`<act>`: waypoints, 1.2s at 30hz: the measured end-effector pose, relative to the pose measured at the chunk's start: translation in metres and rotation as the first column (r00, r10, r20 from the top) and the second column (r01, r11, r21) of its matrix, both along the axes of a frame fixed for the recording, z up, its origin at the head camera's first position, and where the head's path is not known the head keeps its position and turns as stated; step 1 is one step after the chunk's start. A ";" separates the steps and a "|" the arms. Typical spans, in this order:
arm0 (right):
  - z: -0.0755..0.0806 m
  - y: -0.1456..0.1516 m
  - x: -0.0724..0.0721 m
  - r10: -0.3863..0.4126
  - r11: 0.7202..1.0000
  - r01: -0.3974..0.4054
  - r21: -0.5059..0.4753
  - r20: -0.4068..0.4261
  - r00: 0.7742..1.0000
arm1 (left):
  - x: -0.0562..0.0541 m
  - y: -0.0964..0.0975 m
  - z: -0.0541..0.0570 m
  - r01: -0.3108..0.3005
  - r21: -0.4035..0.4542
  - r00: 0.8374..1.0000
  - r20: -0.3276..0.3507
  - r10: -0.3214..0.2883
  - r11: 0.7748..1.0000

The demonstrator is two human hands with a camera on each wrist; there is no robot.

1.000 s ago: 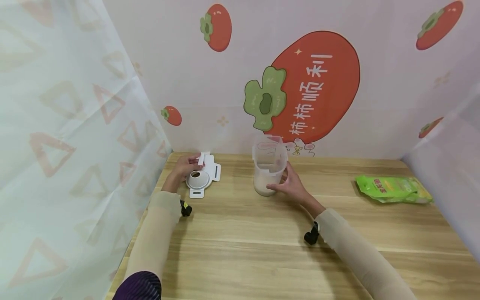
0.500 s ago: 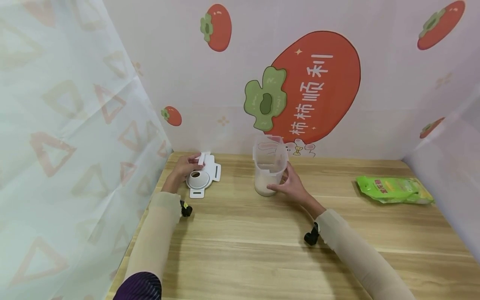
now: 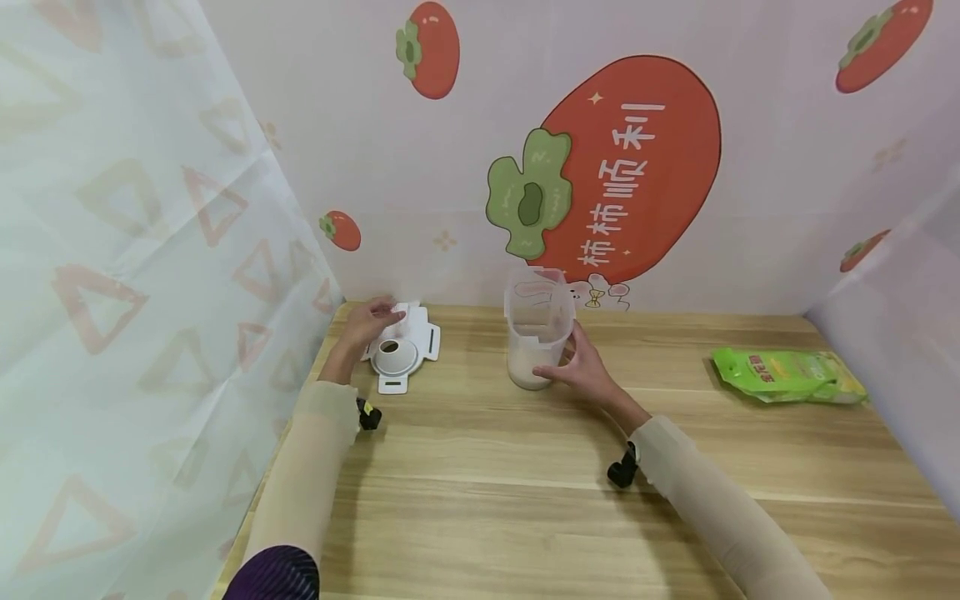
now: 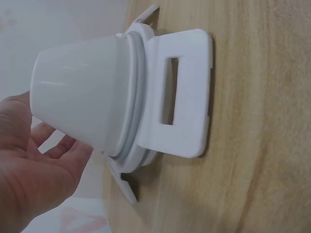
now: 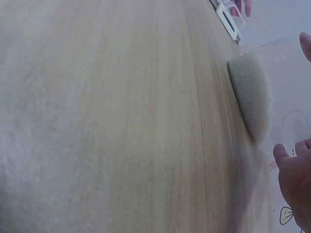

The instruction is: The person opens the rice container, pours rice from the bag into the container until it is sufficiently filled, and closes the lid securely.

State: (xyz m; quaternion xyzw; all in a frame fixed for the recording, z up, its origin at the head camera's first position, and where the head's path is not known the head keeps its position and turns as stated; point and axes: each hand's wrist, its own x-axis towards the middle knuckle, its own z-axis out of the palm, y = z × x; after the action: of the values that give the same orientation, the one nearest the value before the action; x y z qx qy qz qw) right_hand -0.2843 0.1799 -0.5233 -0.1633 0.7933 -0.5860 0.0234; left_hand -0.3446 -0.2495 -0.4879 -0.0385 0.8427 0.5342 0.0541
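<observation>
A white lid [image 3: 423, 340] with slotted side tabs and a cone-shaped spout [image 4: 80, 90] lies at the table's back left. My left hand [image 3: 369, 323] is over its far part, fingers loosely bent behind the spout in the left wrist view. A small see-through flap [image 5: 236, 15] stands up from the lid beside those fingertips. To the right, a clear plastic container [image 3: 531, 367] stands upright and lidless, its bottom filled with pale grains [image 5: 250, 90]. My right hand [image 3: 587, 371] grips its right side, thumb in front and fingers spread round the wall.
A green and yellow packet [image 3: 783, 375] lies at the right of the wooden table [image 3: 487, 500]. Printed sheets rise as walls at the left, the right and right behind the container. Both wrists carry small black cameras.
My left hand has let go of the lid's flap and lifted slightly up and back. The flap looks paler and blurred. My right hand and the container stay in place.
</observation>
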 end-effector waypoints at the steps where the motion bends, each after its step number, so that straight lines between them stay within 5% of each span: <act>1: 0.000 0.000 0.000 -0.001 1.000 0.001 -0.001 0.001 1.000 | 0.000 0.000 0.002 -0.004 -0.013 1.000 -0.014 0.004 1.000; 5: 0.001 -0.001 0.002 0.002 1.000 -0.002 -0.005 -0.008 1.000 | -0.001 0.002 0.009 0.012 -0.086 0.998 -0.054 -0.017 0.996; 13: 0.004 -0.005 0.002 0.031 0.999 -0.031 -0.009 0.005 1.000 | 0.005 0.018 0.029 0.141 -0.186 0.981 -0.106 -0.162 0.972; 23: 0.012 0.004 0.002 0.078 0.995 -0.079 0.060 0.020 0.997 | 0.017 0.060 0.057 0.280 -0.247 0.930 -0.171 -0.326 0.928; 27: 0.015 0.010 0.002 0.105 0.991 -0.103 0.090 -0.014 0.994 | 0.023 0.076 0.067 0.340 -0.274 0.897 -0.194 -0.398 0.900; 36: 0.021 0.027 0.004 0.146 0.968 -0.122 0.222 -0.098 0.984 | 0.026 0.105 0.073 0.399 -0.361 0.841 -0.223 -0.493 0.843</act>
State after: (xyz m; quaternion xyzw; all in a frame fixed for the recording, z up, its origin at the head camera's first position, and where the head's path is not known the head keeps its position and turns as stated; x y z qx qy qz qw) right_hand -0.2802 0.2071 -0.5024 -0.2460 0.8392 -0.4838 0.0355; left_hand -0.3186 -0.1449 -0.4151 0.2368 0.8968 0.3715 0.0400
